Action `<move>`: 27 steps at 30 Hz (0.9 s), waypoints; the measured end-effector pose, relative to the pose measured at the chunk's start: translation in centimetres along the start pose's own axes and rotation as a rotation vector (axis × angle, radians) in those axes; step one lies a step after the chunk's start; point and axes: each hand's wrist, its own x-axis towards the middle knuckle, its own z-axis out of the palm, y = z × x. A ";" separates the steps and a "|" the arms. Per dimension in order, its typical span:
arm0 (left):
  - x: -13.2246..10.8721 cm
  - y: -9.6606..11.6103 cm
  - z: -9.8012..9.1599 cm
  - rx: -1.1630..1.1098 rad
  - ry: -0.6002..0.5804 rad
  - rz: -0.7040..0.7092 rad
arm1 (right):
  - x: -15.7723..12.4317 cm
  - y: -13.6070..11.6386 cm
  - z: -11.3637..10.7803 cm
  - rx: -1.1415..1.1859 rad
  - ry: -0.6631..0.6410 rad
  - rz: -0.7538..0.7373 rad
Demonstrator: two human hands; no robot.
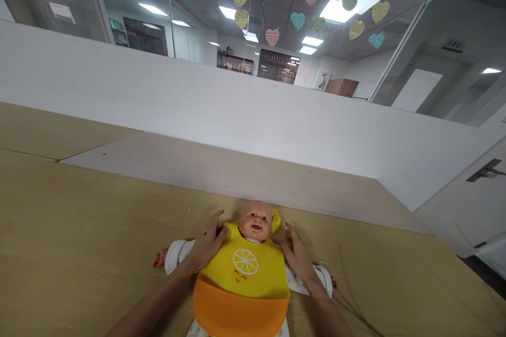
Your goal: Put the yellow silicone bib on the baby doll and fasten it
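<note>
A baby doll (256, 218) lies on its back on the table with its head toward the wall. It wears white clothing, and its arms stretch out to both sides. Over its chest spreads a yellow silicone bib (253, 268) with a lemon-slice print and an orange catch pocket at the bottom. A yellow strap end sticks up beside the doll's head, on the right. My left hand (209, 245) rests at the bib's upper left edge, fingers apart. On the other side, my right hand (296, 255) touches the bib's upper right edge with its fingers loosely spread.
The wooden table (98, 237) meets a pale panel (237, 163) below a white wall (253, 116). Above are glass panes with heart-shaped paper notes (272, 37). A thin dark cord-like line (356, 310) runs along the table at right, near a white door (470, 205).
</note>
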 end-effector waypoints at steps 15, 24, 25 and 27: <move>-2.6 -0.5 -0.7 0.522 0.059 0.295 | -3.7 1.5 -5.4 -1.033 -0.126 -0.672; -1.6 -1.1 -0.5 0.527 0.085 0.291 | -0.6 2.7 -5.2 -1.054 -0.198 -0.662; -1.4 -1.3 -0.5 0.535 0.086 0.303 | -0.3 2.8 -5.2 -1.050 -0.209 -0.649; -0.8 -1.6 -0.5 0.556 0.088 0.329 | 0.3 2.8 -5.1 -1.038 -0.228 -0.623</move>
